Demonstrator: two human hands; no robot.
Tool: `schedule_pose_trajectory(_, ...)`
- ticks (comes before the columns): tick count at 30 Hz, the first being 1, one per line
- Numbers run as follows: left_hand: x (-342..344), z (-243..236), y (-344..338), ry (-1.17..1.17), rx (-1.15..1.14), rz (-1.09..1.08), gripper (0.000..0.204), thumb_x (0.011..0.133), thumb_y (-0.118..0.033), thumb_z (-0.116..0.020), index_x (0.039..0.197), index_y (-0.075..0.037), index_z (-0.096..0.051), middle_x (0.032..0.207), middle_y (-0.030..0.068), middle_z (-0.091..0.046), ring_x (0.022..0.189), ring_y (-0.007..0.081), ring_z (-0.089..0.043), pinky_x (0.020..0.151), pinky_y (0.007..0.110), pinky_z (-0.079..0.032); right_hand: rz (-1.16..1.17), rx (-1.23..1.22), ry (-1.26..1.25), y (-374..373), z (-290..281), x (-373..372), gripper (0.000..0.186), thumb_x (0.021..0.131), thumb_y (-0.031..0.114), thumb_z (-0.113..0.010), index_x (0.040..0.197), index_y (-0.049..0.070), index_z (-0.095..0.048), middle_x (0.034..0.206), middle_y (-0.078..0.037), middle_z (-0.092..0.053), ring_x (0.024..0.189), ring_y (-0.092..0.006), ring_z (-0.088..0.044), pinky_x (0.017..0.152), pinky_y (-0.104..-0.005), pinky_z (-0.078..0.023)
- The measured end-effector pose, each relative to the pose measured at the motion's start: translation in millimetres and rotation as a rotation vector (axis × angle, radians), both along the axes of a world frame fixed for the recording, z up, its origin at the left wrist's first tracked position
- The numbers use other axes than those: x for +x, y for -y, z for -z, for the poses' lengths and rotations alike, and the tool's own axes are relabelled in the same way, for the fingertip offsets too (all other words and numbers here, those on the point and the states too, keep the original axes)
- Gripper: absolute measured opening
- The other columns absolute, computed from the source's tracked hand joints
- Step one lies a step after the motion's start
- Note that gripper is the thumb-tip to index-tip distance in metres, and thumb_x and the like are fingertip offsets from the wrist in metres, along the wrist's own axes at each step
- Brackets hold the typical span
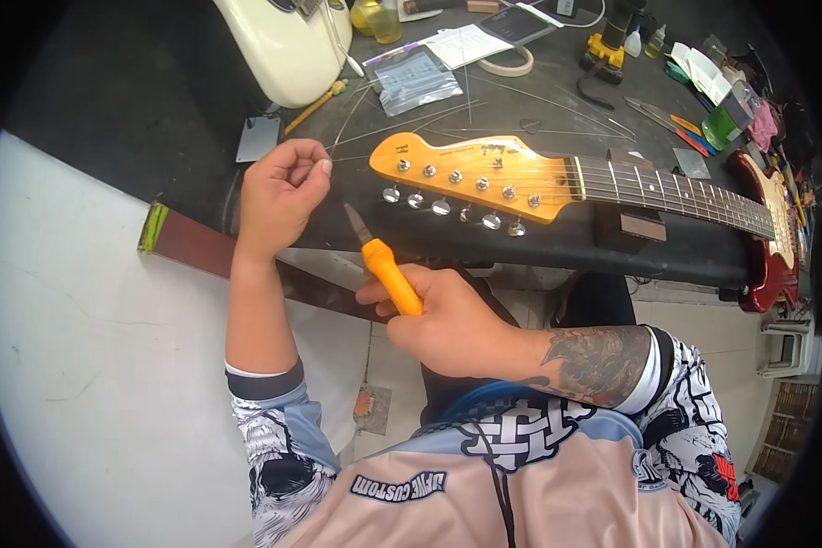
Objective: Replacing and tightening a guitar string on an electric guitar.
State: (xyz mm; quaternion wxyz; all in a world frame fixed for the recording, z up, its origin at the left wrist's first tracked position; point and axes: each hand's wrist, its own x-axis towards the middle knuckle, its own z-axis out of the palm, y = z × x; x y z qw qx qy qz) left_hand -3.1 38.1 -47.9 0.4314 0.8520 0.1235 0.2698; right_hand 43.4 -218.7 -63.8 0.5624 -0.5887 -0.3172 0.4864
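Note:
An electric guitar lies across the bench, its wooden headstock (470,173) toward me and its dark red body (769,274) at the far right. Metal tuning pegs line the headstock's near edge, and strings run along the neck (676,190). Left of the headstock, my left hand (288,187) is closed in a pinch; what its fingers hold, if anything, is too fine to make out. My right hand (443,320) grips orange-handled pliers (391,276) below the headstock, their narrow metal jaws pointing up and left, apart from the guitar.
A dark block (630,224) supports the neck. Loose strings (521,96) lie over the bench near a plastic packet (416,82) and a tape roll (507,64). A white guitar body (283,46) stands far left. Bottles and hand tools crowd the right. A long dark strip (192,242) lies at left.

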Motion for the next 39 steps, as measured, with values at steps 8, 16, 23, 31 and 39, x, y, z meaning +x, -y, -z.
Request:
schedule_pose_trajectory(8,-25,-46,50,0.152,0.280,-0.073,0.007,0.092,-0.006,-0.075,0.096,-0.002,-0.071,0.074,-0.0017,-0.058,0.067,0.0083,-0.050,0.062,0.026,-0.042,0.094,0.223,0.182,2,-18,0,0.048,0.083,0.004,-0.058,0.128,-0.007,-0.068,0.137,-0.025,-0.059,0.118,-0.0407,-0.066,0.099,-0.0422,-0.053)
schedule_pose_trajectory(16,-40,-61,94,0.248,0.516,-0.110,0.011,0.089,0.002,-0.074,0.098,-0.002,-0.068,0.081,0.0070,-0.065,0.068,0.0204,-0.057,0.063,0.033,-0.047,0.078,0.397,0.205,24,-17,-11,0.049,0.082,0.001,-0.056,0.130,-0.006,-0.067,0.141,-0.023,-0.057,0.124,-0.0393,-0.064,0.106,-0.0409,-0.050)
schedule_pose_trajectory(23,-49,-64,114,0.221,0.553,-0.074,0.007,0.095,0.007,-0.070,0.101,0.003,-0.069,0.086,0.0043,-0.065,0.071,0.0086,-0.056,0.062,0.023,-0.045,0.040,0.383,0.216,42,-21,-9,0.050,0.081,0.000,-0.057,0.130,-0.005,-0.067,0.144,-0.021,-0.056,0.127,-0.0339,-0.063,0.105,-0.0386,-0.050)
schedule_pose_trajectory(31,-47,-73,134,0.278,0.643,-0.019,0.017,0.085,0.008,-0.074,0.100,0.001,-0.068,0.084,0.0102,-0.067,0.068,0.0252,-0.060,0.064,0.036,-0.048,0.033,0.429,0.228,60,-18,-5,0.052,0.080,-0.001,-0.058,0.131,-0.004,-0.068,0.144,-0.021,-0.056,0.130,-0.0338,-0.062,0.109,-0.0390,-0.048)
schedule_pose_trajectory(39,-49,-80,149,0.286,0.701,0.009,0.021,0.084,0.010,-0.075,0.102,0.001,-0.068,0.088,0.0125,-0.068,0.073,0.0297,-0.062,0.066,0.038,-0.050,0.015,0.468,0.311,72,-19,0,0.049,0.081,-0.003,-0.057,0.128,-0.003,-0.068,0.144,-0.021,-0.056,0.132,-0.0342,-0.061,0.110,-0.0390,-0.047)
